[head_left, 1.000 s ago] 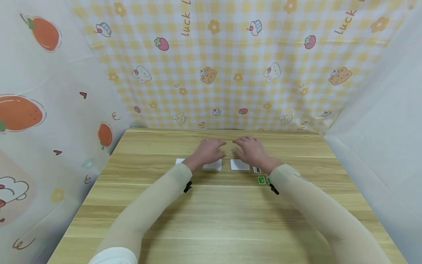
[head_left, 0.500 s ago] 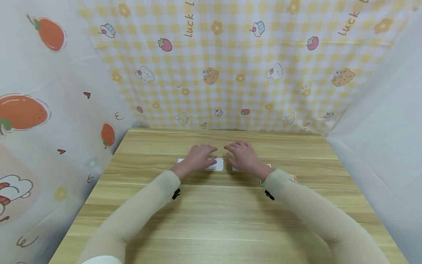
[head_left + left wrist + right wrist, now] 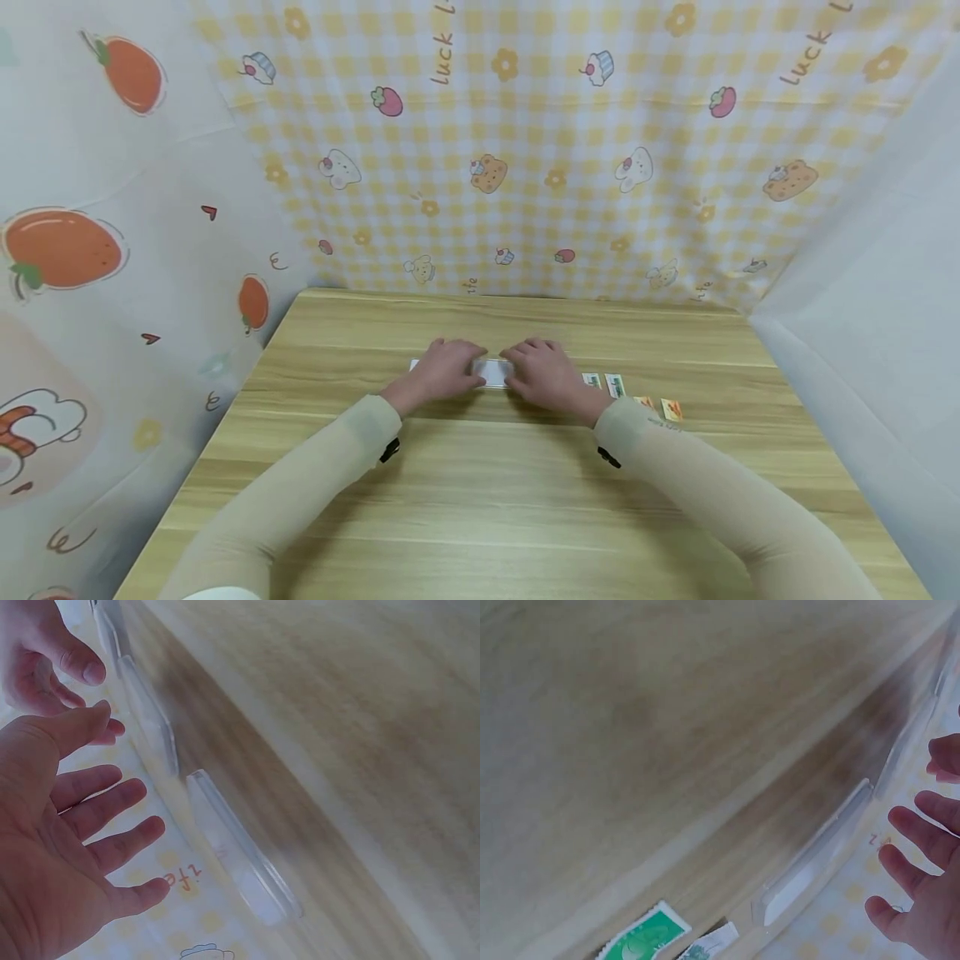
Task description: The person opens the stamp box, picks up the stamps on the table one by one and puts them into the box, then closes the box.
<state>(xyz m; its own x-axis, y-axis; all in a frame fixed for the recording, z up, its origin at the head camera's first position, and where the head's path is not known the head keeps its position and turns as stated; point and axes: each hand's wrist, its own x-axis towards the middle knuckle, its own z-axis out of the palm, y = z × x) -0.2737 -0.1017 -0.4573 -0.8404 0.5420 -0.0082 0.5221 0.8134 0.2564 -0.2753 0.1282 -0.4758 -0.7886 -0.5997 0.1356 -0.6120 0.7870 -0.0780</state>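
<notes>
A flat clear-edged rectangular case with a white face lies on the wooden table between my two hands. My left hand is at its left end, thumb and fingers apart and relaxed. My right hand is over its right end in the same loose pose. Another case shows beside the left hand in the left wrist view, mostly covered in the head view. Past the right fingertips, the right wrist view shows a similar case, hidden under that hand from above. Neither hand grips anything.
Right of the right hand lie small postage stamps: two green-and-white ones, including this stamp, and two orange ones, including this stamp. The right wrist view shows a green stamp. A checked curtain hangs behind the table.
Both hands have shifted left and a little nearer the body, from beyond the cases to the two ends of the middle one. The orange stamps have come into view past the right wrist.
</notes>
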